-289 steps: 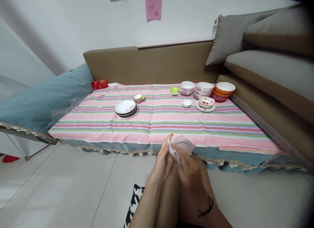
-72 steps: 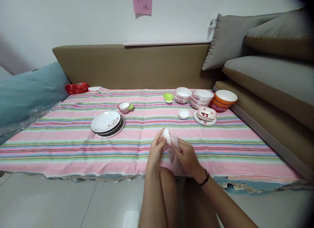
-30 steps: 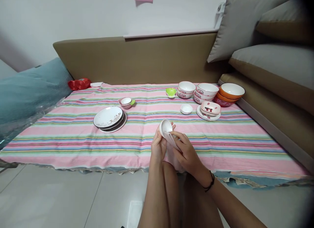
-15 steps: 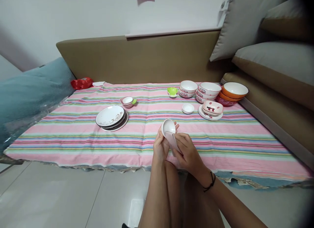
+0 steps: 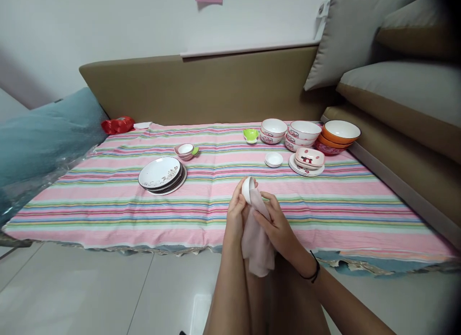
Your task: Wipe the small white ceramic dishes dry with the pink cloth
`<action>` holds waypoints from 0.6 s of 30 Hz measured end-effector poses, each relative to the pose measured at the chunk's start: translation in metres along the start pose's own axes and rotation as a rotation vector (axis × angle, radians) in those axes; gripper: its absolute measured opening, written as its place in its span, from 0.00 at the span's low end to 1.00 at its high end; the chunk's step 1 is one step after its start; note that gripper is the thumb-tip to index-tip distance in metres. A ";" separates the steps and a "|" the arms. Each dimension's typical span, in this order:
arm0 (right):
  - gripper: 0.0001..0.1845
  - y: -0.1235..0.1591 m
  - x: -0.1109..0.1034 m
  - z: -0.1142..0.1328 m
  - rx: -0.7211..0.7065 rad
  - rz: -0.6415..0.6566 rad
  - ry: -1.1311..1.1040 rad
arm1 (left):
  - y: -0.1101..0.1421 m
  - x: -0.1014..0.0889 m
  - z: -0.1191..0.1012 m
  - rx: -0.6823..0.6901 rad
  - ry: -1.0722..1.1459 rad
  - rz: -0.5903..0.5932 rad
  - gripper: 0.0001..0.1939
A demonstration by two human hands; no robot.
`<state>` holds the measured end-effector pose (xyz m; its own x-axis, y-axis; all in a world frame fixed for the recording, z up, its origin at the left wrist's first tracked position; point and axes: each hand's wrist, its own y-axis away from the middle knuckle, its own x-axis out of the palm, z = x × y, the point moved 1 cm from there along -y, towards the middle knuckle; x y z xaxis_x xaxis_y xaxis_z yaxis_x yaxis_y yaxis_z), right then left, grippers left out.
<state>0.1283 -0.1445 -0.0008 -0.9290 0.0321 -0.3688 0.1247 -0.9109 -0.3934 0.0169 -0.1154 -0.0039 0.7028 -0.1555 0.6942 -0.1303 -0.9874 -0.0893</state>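
Note:
My left hand (image 5: 236, 212) is closed round a small white dish (image 5: 248, 188), held on edge above the front of the striped cloth (image 5: 324, 205). My right hand (image 5: 277, 227) presses a pale pink cloth (image 5: 256, 239) against the dish; the cloth hangs down between both hands. A black band sits on my right wrist.
On the striped cloth lie a stack of plates (image 5: 161, 174), small pink and green dishes (image 5: 186, 150), a green dish (image 5: 250, 134), a small white dish (image 5: 273, 159), a pink dish on plates (image 5: 308, 161), white bowls (image 5: 288, 131) and orange bowls (image 5: 338, 133). Sofa cushions rise at right.
The small white dish has turned from facing up to standing on edge. The pale cloth has dropped lower and hangs longer between my hands.

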 end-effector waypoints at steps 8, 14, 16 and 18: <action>0.14 -0.020 -0.012 0.002 -0.049 0.018 0.285 | -0.013 -0.008 0.009 0.006 0.121 -0.051 0.24; 0.10 -0.046 -0.031 -0.002 0.201 -0.310 0.235 | -0.018 -0.009 0.007 0.037 0.144 -0.131 0.22; 0.09 -0.049 -0.028 -0.002 0.058 -0.249 0.285 | -0.018 -0.008 0.009 0.029 0.145 -0.111 0.22; 0.11 -0.046 -0.020 -0.001 -0.127 -0.066 0.267 | -0.019 -0.006 0.012 0.023 0.155 -0.106 0.21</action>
<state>0.1417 -0.1025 0.0236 -0.8140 0.2124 -0.5407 0.1247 -0.8452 -0.5198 0.0235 -0.0959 -0.0148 0.5957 -0.0459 0.8019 -0.0440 -0.9987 -0.0244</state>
